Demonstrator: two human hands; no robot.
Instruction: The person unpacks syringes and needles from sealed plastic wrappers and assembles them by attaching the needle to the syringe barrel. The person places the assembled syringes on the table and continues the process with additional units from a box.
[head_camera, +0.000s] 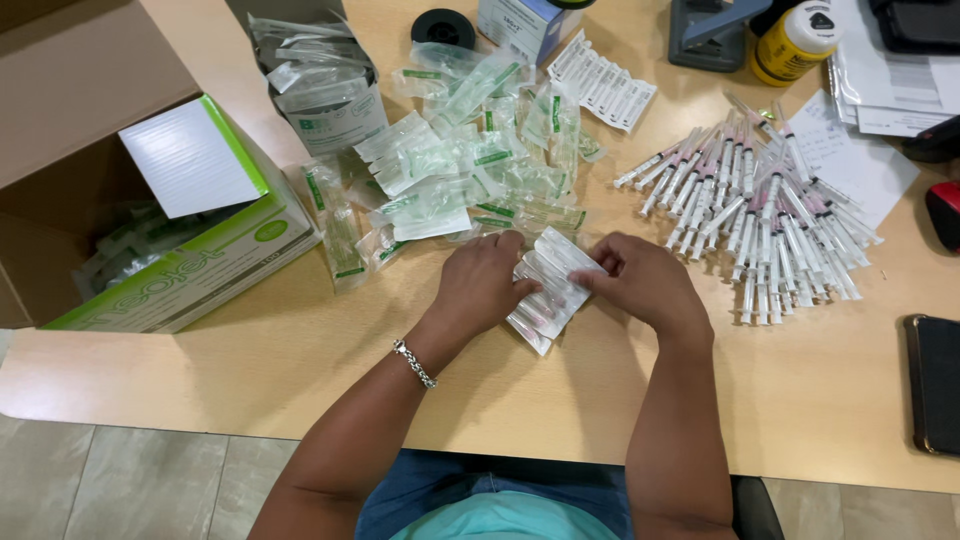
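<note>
Pale wood bench (300, 380) over grey tiled floor (120, 480). Cardboard box (70, 110) far left of needle strip (548, 290); green-white carton (215, 265) inside box. Wrapper heap (460, 160) behind strip, syringe pile (760, 220) right. Left hand (482, 283) and right hand (640, 285) grip strip at bench centre.

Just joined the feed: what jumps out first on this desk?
Both hands, left hand and right hand, meet at the desk's middle on a strip of clear blister packs. To their right fans a heap of pink-tipped syringes; behind them lie green-printed wrappers, and an open green-and-white box stands left.
</note>
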